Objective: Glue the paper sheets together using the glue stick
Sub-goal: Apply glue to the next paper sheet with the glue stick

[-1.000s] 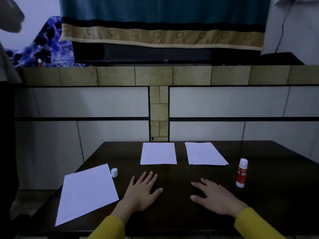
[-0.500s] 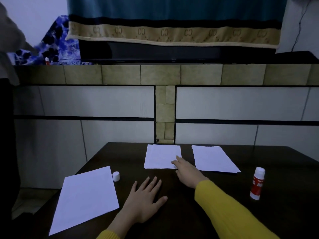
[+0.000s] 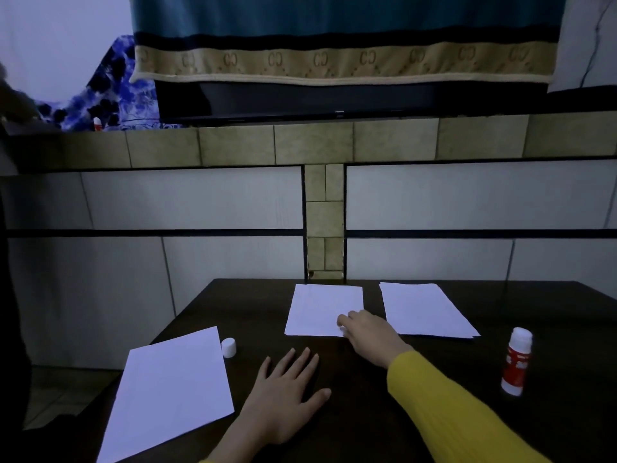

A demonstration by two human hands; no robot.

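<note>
Mustard-yellow knit covers the sleeve (image 3: pixel 444 406) behind the right hand (image 3: pixel 370 335), which is stretched forward with its fingertips (image 3: pixel 344 320) laid on the near right corner of the middle sheet (image 3: pixel 322 309). Whether that corner is already pinched or only touched cannot be told. The left hand (image 3: pixel 283 392) is spread flat and empty on the dark worktop (image 3: pixel 367 412), just nearer than the middle sheet.

Taking the middle sheet as the landmark: a second white sheet (image 3: pixel 424 310) lies just to its right, apart from it; a larger sheet (image 3: pixel 170 385) lies nearer and well to its left, turned at an angle and reaching the worktop's near left edge. A small white cap (image 3: pixel 229 347) stands between the large sheet and the middle one, just beside the large sheet's far corner. The glue stick (image 3: pixel 516 362) stands upright well to the right and nearer, with a white top and red label.

Several risks are judged likely. Thin paper may be creased if its corner is dragged rather than lifted. The upright glue stick could be toppled by the right sleeve on a return sweep. The angled sheet might be nudged off the edge by the left forearm.

No containers are seen apart from the glue stick's tube; how much glue is inside cannot be seen.
</note>
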